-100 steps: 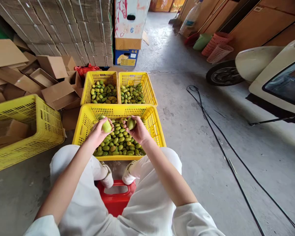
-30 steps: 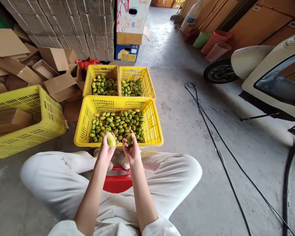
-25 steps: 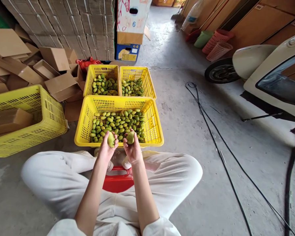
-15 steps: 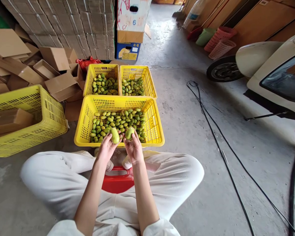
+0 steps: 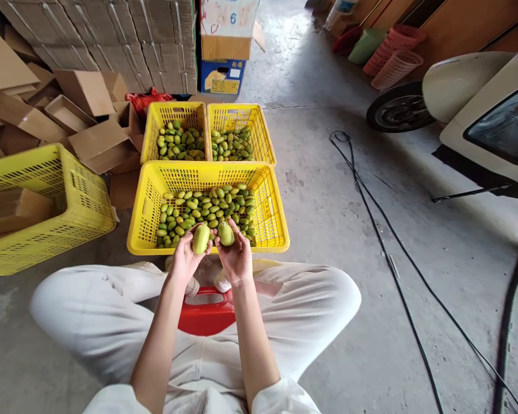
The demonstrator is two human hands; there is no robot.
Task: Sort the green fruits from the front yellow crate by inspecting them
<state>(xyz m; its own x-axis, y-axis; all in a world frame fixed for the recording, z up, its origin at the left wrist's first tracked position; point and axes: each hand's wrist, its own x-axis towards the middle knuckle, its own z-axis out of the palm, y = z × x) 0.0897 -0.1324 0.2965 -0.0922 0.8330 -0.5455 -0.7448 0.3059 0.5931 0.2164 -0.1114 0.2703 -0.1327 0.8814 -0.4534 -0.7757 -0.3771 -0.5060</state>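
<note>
Overhead, the concrete floor (image 5: 336, 241) fills most of the view, with a cream scooter (image 5: 466, 98) parked at the far right and black cables (image 5: 384, 247) trailing across the floor beside it. Stacked flat cardboard (image 5: 112, 40) rises at the upper left, and loose cardboard boxes (image 5: 86, 126) lie heaped below it. A tilted yellow crate (image 5: 38, 207) sits at the left edge holding folded cardboard. Directly ahead of the seated person stands the near yellow crate (image 5: 271, 213), partly filled with small green fruit (image 5: 207, 207); two smaller yellow crates (image 5: 207, 118) stand side by side just behind it, touching its far rim, each also holding green fruit. The person's white-trousered knees (image 5: 311, 299) spread to either side of a red stool (image 5: 205, 313), just short of the near crate. Both forearms reach forward and meet above the crate's near rim. The left hand (image 5: 185, 259) has its grip closed around a pale yellow-green mango (image 5: 201, 238), held upright between thumb and fingers. The right hand (image 5: 237, 256) has its grip closed on a slightly darker green mango (image 5: 225, 233), cradled on the fingertips with the palm turned up. The two fruits are raised just beside each other, close enough that they may be touching, though the view does not settle this. Both held fruits are above the near edge of the crate's load, clear of the fruit lying below.
</note>
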